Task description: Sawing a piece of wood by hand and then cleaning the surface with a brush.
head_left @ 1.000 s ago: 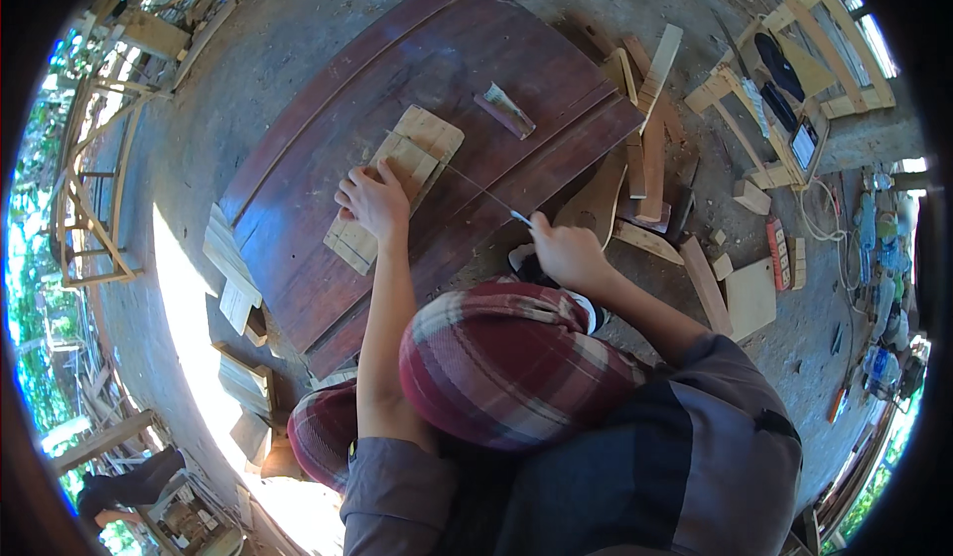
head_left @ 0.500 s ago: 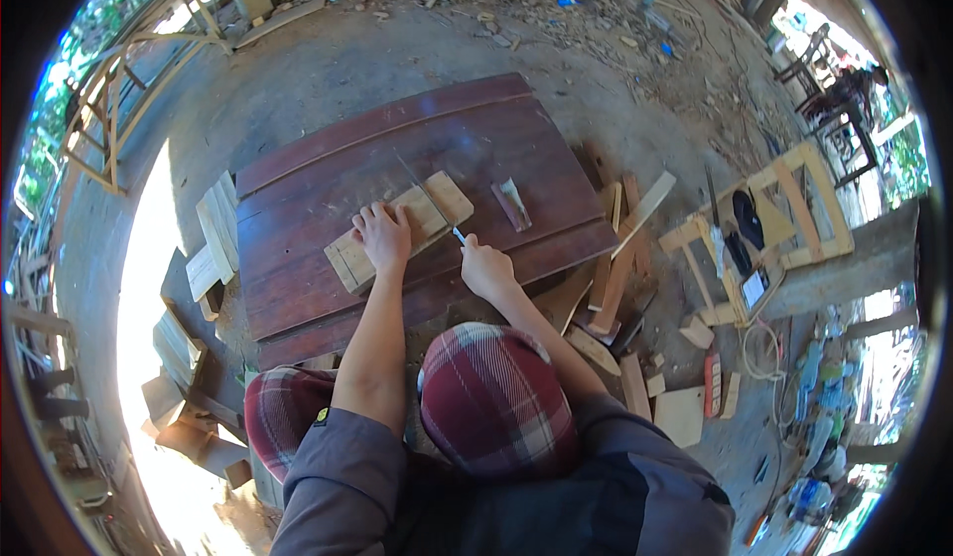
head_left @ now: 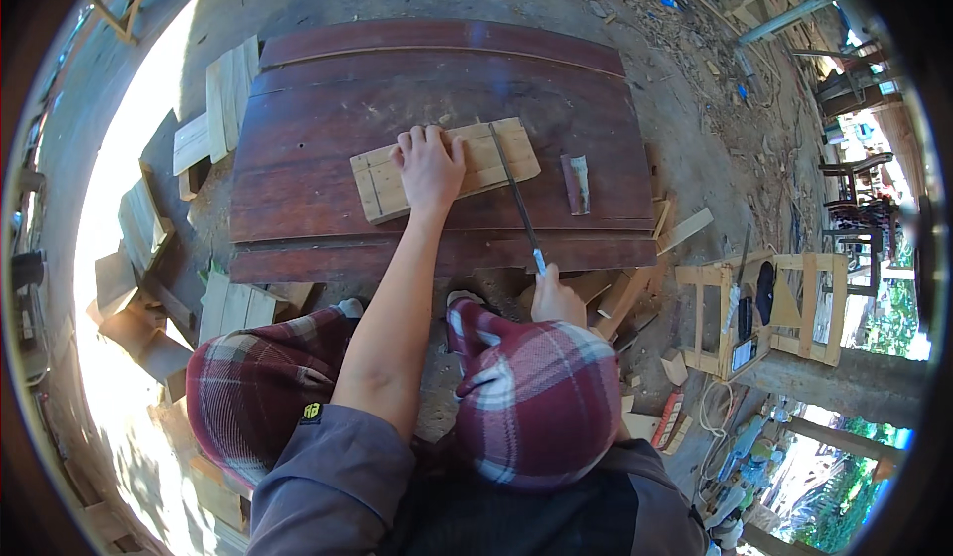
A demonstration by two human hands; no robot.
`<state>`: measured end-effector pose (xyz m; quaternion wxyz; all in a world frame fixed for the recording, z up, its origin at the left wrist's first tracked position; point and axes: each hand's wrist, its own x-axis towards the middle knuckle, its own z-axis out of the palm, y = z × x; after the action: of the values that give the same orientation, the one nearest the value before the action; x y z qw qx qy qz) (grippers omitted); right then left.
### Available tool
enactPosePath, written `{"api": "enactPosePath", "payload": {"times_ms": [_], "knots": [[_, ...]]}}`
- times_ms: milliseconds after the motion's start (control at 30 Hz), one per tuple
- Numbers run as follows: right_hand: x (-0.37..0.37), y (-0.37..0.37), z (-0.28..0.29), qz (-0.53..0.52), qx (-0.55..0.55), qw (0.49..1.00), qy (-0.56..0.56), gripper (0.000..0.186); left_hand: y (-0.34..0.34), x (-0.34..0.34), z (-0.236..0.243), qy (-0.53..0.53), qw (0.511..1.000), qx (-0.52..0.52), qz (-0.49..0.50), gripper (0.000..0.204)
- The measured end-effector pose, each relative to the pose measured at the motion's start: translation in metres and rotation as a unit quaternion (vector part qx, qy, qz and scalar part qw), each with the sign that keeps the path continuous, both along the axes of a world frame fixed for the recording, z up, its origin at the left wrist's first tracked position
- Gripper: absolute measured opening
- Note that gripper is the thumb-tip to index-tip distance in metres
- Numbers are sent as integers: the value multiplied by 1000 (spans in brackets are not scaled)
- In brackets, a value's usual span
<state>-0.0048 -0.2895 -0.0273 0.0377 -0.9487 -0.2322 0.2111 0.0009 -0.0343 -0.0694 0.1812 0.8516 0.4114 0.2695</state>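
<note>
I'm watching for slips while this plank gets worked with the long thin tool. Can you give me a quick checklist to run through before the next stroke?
1. Left hand pressed flat on the pale plank: ok.
2. Plank lying flat on the dark red board: ok.
3. Right hand gripping the handle end of the long thin tool: ok.
4. Left fingers apart from the tool's line across the plank: ok, though close.
5. Tool's tip seated on the plank: cannot tell, too small.
6. Small wood block clear of the tool: ok, lying to its right.
</note>
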Motion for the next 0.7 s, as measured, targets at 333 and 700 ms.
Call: {"api": "enactPosePath", "payload": {"times_ms": [333, 700], "knots": [[37, 70, -19, 47, 106, 992, -56, 24, 0, -2, -4, -1, 1000, 9, -7, 30], [-13, 8, -15, 20, -25, 999, -34, 23, 5, -5, -7, 3, 999, 33, -31, 27]]}}
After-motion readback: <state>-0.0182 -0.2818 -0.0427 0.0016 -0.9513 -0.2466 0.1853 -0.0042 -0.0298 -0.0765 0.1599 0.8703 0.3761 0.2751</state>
